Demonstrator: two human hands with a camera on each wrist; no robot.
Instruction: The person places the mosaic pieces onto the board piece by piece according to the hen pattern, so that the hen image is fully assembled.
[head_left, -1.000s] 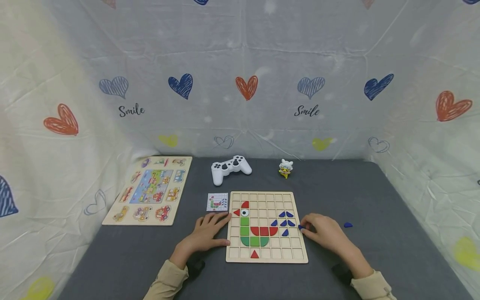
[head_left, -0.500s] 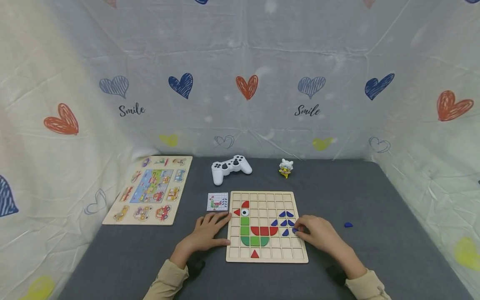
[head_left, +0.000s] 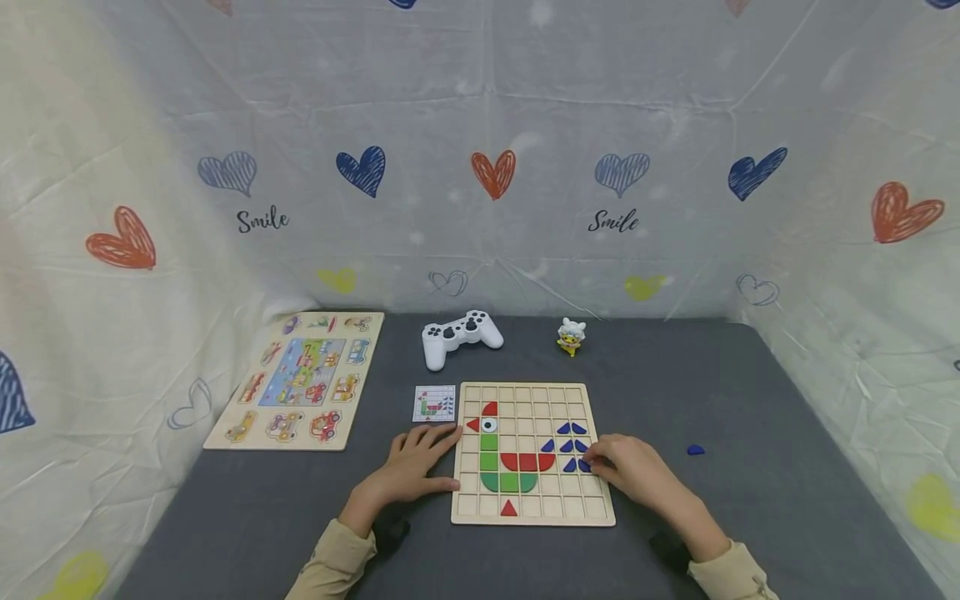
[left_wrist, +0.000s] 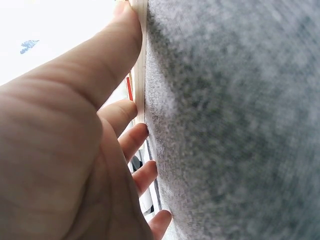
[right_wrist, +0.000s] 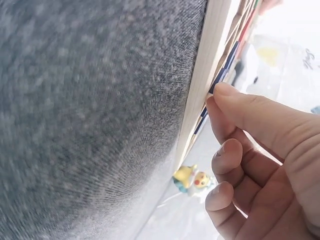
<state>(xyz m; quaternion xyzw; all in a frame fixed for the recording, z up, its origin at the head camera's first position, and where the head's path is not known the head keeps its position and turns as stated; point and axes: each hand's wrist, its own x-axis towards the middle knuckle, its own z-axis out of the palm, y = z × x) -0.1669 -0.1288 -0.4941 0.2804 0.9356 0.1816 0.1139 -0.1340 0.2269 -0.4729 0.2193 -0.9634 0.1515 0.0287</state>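
Observation:
A square wooden grid board [head_left: 555,504] lies on the table, with red, green and blue pieces set in a bird shape. My right hand [head_left: 633,468] is at its right side and pinches a blue quarter-round piece [right_wrist: 217,80] between thumb and forefinger. That piece sits in or on a cell beside several other blue pieces; its exact seating is partly hidden by the fingertips. My left hand [head_left: 408,468] is spread out, its thumb and forefinger touching the board's left edge. One loose blue piece [head_left: 696,450] lies on the table right of the board.
A small pattern card [head_left: 434,403] lies at the board's upper left. Behind are a white game controller [head_left: 461,335] and a small figurine [head_left: 572,337]. A wooden picture puzzle [head_left: 300,383] lies at the left. A heart-printed cloth [head_left: 555,242] hangs behind the table.
My right hand has moved a little left over the board, bringing the blue piece from beyond the right edge to a cell by the other blue pieces. My left hand has stayed put.

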